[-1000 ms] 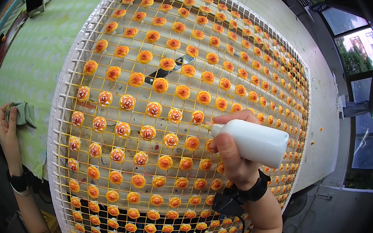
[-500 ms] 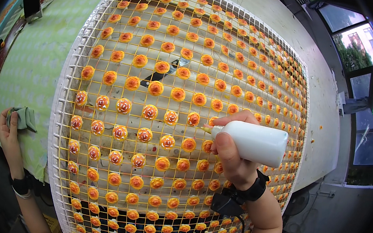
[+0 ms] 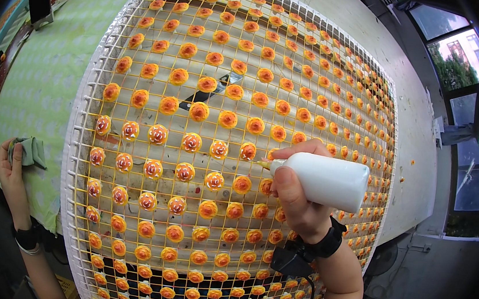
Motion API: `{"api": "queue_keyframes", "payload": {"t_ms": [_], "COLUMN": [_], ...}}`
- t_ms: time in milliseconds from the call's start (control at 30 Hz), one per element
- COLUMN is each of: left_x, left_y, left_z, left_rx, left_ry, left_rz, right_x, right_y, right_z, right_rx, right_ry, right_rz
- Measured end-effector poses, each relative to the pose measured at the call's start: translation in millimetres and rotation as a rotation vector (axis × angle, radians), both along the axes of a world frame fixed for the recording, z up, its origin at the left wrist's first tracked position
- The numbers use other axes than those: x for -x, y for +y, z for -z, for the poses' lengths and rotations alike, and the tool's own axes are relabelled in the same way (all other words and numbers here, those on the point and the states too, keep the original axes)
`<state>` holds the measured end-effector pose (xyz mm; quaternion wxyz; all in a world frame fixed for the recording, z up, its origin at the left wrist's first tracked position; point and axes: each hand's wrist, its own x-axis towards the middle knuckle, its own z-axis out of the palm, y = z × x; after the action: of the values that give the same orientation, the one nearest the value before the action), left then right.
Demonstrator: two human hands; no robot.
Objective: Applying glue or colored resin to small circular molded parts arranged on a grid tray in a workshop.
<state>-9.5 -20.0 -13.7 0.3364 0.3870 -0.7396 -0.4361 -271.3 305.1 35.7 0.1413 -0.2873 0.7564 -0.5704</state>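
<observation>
While cloth (image 3: 34, 153) is held by left fingers (image 3: 17, 154), the presumably squeezable bottle (image 3: 331, 182) is aptly gripped near its neck (image 3: 276, 166) by right fingers (image 3: 289, 184).

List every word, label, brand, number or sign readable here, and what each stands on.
None can be read.
White bottle in the right hand: no lettering shows on the visible side.
Black boxy device below that hand: any marking is too small to read.

White bottle (image 3: 328, 182) tilted, nozzle (image 3: 266, 165) near orange rosettes (image 3: 248, 151), some white-dabbed; grey-green cloth (image 3: 34, 153) crumpled, far left.
</observation>
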Motion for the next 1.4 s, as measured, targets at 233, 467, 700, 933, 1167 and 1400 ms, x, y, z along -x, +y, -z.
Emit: {"api": "queue_keyframes", "payload": {"t_ms": [233, 467, 700, 933, 1167, 1400], "left_x": [-3.7, -4.0, -3.1, -7.3, -1.9, -4.5], "left_y": [-2.2, -4.1, -2.9, -7.5, -3.1, -4.0], "left_z": [0.3, 2.4, 0.7, 2.6, 3.1, 1.5], "left_rx": [-0.004, 0.034, 0.019, -0.003, 0.020, 0.009], "left_ry": [0.004, -0.006, 0.000, 0.004, -0.005, -0.012], "left_rz": [-0.003, 0.014, 0.024, 0.037, 0.000, 0.015], "right_x": [0.1, 1.7, 3.3, 3.3, 4.7, 3.5], "right_y": [-0.7, 0.7, 0.9, 0.3, 0.8, -3.3], "right_z": [-1.1, 5.5, 6.5, 10.0, 13.3, 11.5], "right_rx": [0.002, -0.012, -0.015, 0.059, 0.068, 0.143], "right_ry": [0.027, 0.098, 0.151, 0.032, 0.037, 0.029], "right_rz": [0.010, -0.006, -0.029, -0.025, -0.019, 0.090]}}
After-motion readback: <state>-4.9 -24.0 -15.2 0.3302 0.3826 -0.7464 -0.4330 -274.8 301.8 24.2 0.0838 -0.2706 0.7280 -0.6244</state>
